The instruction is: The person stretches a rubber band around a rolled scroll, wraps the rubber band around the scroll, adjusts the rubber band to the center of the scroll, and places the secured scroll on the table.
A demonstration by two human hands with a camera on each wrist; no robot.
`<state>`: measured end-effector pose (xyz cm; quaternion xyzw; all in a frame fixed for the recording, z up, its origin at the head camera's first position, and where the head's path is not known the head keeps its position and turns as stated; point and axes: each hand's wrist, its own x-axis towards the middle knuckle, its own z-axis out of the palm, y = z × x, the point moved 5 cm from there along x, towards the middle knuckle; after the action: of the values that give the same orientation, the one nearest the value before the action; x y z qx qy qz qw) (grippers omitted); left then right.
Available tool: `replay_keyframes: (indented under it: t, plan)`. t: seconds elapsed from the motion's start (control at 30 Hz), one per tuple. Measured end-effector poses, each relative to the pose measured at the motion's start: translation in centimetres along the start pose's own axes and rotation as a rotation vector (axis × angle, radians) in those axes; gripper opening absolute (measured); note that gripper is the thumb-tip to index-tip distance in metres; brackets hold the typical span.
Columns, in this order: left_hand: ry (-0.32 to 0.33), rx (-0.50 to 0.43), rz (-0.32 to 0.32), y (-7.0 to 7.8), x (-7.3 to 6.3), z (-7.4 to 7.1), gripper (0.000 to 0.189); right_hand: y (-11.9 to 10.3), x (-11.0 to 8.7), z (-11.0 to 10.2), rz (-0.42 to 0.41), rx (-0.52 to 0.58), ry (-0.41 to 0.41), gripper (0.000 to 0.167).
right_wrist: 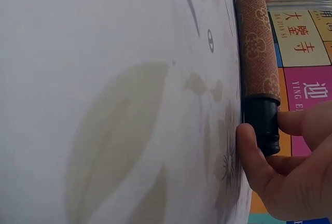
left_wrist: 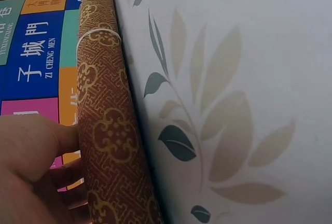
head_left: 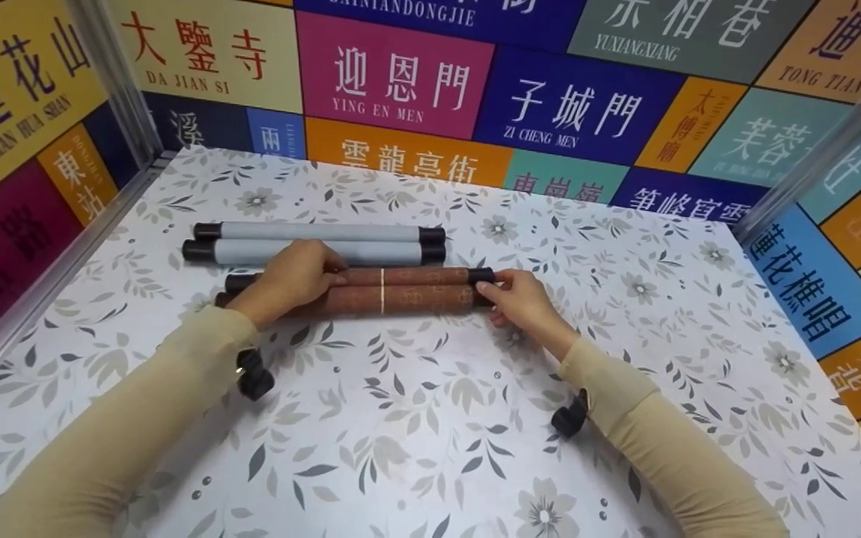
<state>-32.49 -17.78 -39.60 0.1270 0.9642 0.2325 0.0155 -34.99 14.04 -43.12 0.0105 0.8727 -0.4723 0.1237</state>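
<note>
A brown patterned hanging scroll (head_left: 430, 293), rolled from both ends into two rolls and tied with a thin white band (head_left: 383, 299), lies across the table. My left hand (head_left: 288, 284) reaches over its left part and grips it from the far side, its thumb and fingers against the patterned roll in the left wrist view. At the other end my right hand (head_left: 524, 300) pinches the black end knob (right_wrist: 261, 123) between thumb and fingers. Just behind lies a second rolled scroll (head_left: 311, 250), pale grey-blue with black knobs, partly covered by my left hand.
The table (head_left: 415, 448) has a white cover printed with leaves and flowers. Behind it stands a wall of coloured panels (head_left: 393, 75) with lettering, and clear upright edges (head_left: 812, 134) rise at the corners. A small black device (head_left: 255, 377) hangs at the left wrist.
</note>
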Motion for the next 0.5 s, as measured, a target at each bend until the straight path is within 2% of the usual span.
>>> replay_keyframes:
  t: [0.1, 0.2, 0.33, 0.4, 0.5]
  plan:
    - [0.011, 0.025, 0.011, 0.4, 0.0, -0.1, 0.023, -0.1, -0.1, -0.2, -0.036, -0.084, -0.009, 0.042]
    - [0.058, 0.088, 0.055, 0.4, -0.2, 0.4, 0.021, -0.5, -0.3, -0.3, -0.120, -0.247, 0.012, 0.038]
    - [0.135, 0.176, 0.109, 0.2, -0.9, 1.5, 0.025, -0.8, -0.7, -0.2, -0.206, -0.463, 0.059, 0.042]
    - [0.148, 0.206, 0.127, 0.2, -1.1, 1.8, 0.027, -0.7, -0.8, -0.2, -0.207, -0.493, 0.051, 0.045]
    - [0.138, 0.241, 0.139, 0.4, -1.2, 1.8, 0.028, -0.5, -0.7, -0.3, -0.201, -0.474, 0.012, 0.045]
